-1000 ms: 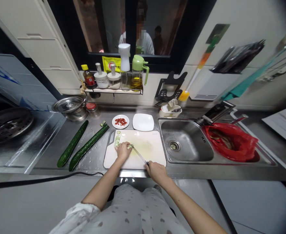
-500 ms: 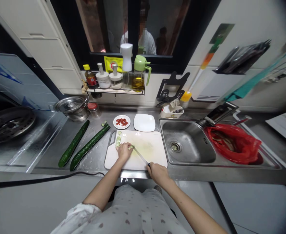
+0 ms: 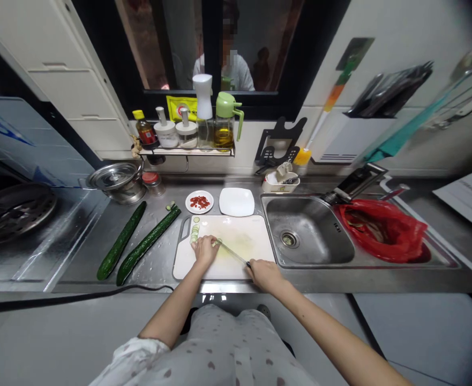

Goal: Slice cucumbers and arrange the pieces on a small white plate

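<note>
L hand (image 3: 205, 250), fingers curled nearly closed, pins a cucumber piece (image 3: 218, 241) to the chopping board (image 3: 255, 230), near cut slices (image 3: 194, 231). R hand (image 3: 266, 274) wraps the handle of the knife (image 3: 234, 253), blade's far end at the piece. Cucumber prob. light, firm, slick; best held from above w/ fingertips tucked.
</note>
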Demonstrator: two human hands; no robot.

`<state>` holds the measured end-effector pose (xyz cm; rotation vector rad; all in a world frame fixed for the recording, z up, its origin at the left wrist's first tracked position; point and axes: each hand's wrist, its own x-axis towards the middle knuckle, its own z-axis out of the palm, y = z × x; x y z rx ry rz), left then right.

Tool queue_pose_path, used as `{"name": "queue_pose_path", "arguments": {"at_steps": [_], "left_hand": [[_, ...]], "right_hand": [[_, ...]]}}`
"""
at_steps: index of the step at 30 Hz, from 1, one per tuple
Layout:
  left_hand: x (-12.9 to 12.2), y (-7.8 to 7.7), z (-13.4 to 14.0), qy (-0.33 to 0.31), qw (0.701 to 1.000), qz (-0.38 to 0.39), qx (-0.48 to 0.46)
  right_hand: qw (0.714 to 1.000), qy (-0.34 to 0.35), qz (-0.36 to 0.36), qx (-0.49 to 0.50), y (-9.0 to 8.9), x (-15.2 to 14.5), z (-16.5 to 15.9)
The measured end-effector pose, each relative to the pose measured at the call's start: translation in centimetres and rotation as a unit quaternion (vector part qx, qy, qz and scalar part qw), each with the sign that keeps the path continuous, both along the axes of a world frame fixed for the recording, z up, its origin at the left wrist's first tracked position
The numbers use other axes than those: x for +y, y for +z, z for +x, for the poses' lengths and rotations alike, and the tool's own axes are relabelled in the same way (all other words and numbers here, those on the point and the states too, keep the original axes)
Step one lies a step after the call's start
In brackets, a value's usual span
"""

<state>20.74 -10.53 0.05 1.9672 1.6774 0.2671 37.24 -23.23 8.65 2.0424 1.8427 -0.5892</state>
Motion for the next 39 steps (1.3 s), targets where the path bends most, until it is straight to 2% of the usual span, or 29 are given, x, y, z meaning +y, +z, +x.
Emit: {"name": "queue_pose_path", "arguments": {"at_steps": [9, 20, 25, 28, 34, 39], "left_hand": [[-0.1, 0.2, 0.1, 0.003, 1.000, -0.001, 0.008], [-0.1, 0.5, 0.1, -0.011, 1.000, -0.001, 0.026], [-0.4, 0.5, 0.3, -0.042, 0.998, 0.028, 0.042], [-0.3, 0.7, 0.4, -0.029, 0.998, 0.023, 0.041], [0.0, 1.5, 0.8, -0.002, 1.000, -0.016, 0.005], [-1.3, 1.6, -0.5, 0.016, 0.996, -0.056, -0.061]], "right_hand": [[1.000, 0.009, 0.003, -0.003, 0.3, 0.8, 1.2], [0.999, -0.019, -0.004, 0.039, 0.9, -1.6, 3.5], [0.987, -0.143, 0.044, 0.059, -0.7, -1.7, 3.5], [0.978, -0.191, 0.054, 0.063, -1.7, -1.3, 2.9], [0.974, -0.212, 0.059, 0.057, -2.7, -0.6, 3.0], [0.974, -0.212, 0.056, 0.057, -3.3, -0.3, 3.6]]}}
